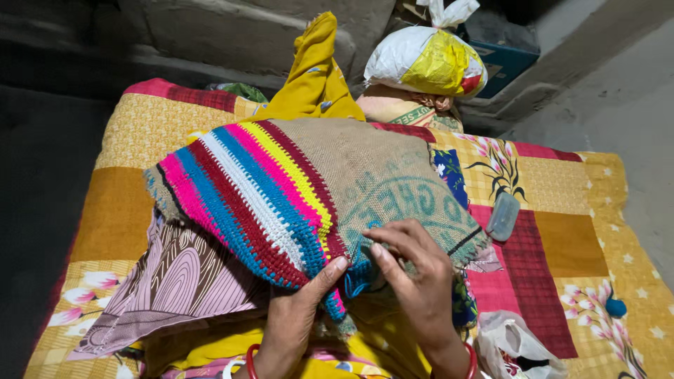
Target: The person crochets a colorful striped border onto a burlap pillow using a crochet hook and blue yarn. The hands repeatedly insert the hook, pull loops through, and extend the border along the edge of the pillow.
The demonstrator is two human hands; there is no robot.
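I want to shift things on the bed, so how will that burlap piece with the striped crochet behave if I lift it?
The burlap piece would probably flop: it already drapes over the lap and sags at its edges. The crochet stripes likely make that side heavier, so it may slide that way. The coarse weave should grip well under the left hand and right hand.

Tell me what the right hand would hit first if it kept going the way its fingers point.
The right hand points left, toward the left hand's thumb; it would likely meet the blue stitching on the burlap's edge first, though depth is unclear.

Home, prob. bedroom: patchwork bedspread (562,245) on low bed, rough concrete wall (246,35) behind it, tied plastic bag (425,60) at bedspread's far edge.
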